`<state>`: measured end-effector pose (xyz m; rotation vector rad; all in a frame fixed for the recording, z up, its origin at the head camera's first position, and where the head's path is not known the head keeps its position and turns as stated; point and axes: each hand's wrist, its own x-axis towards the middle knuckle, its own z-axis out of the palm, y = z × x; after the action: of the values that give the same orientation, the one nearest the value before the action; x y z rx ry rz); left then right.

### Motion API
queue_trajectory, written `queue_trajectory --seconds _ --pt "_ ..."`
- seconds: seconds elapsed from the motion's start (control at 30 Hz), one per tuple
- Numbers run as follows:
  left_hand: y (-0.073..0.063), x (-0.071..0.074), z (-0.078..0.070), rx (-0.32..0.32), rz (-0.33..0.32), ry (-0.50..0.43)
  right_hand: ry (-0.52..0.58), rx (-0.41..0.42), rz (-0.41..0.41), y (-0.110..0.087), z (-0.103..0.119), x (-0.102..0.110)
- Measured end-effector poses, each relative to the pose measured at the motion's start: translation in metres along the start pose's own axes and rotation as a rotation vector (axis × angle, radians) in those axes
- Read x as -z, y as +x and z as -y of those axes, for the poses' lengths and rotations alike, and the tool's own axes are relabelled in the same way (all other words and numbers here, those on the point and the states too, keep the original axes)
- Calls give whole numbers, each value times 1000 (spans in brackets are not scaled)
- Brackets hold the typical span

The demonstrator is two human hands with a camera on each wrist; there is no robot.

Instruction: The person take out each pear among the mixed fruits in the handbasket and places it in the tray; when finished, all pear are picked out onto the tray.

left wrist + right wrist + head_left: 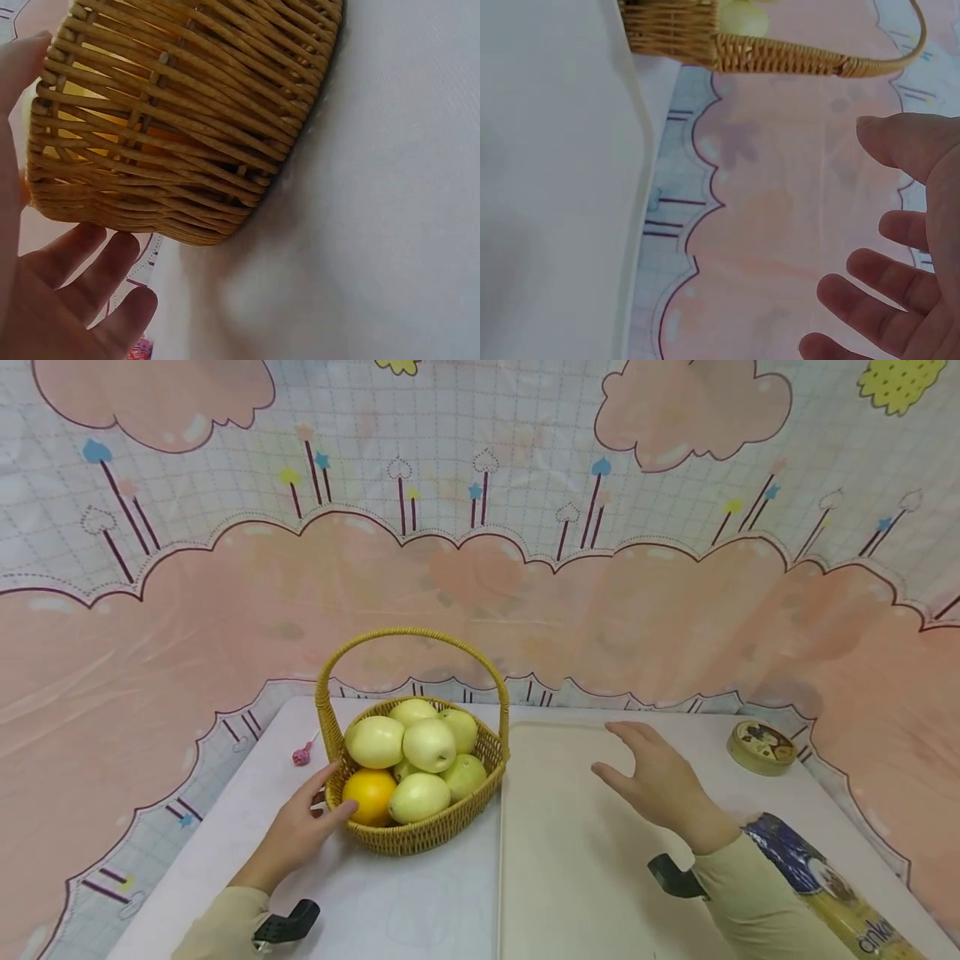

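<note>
White table (420,906): wicker fruit basket (420,838), packet (834,890) with partly visible "ank" lettering.

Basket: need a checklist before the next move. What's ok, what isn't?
1. Basket stable: ok, standing upright on the white table.
2. Orange accessible: ok, at the basket's near left, its top uncovered beside the pale green fruits.
3. Left hand gripping the orange: cannot tell; the thumb overlaps it in the head view, but contact is unclear.
4. Right hand free: ok, holding nothing, over the beige tray.
5. No loose items beside the basket on the left: not ok, a lollipop lies there, just past the left hand.
</note>
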<state>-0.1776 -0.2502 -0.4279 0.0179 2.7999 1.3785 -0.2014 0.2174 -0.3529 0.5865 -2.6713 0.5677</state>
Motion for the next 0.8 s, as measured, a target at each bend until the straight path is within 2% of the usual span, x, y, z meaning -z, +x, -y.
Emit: queue_trajectory --seconds 0.13,0.37,0.63,0.8 --pt "1 0 1 43 13 -8 18 19 -13 4 7 -4" --pt "4 2 7 22 21 -41 22 44 -51 12 20 -8" --pt "8 -1 14 6 20 -117 86 38 -10 21 34 -19" --pt "8 -2 18 14 24 -125 108 61 9 28 46 -25"
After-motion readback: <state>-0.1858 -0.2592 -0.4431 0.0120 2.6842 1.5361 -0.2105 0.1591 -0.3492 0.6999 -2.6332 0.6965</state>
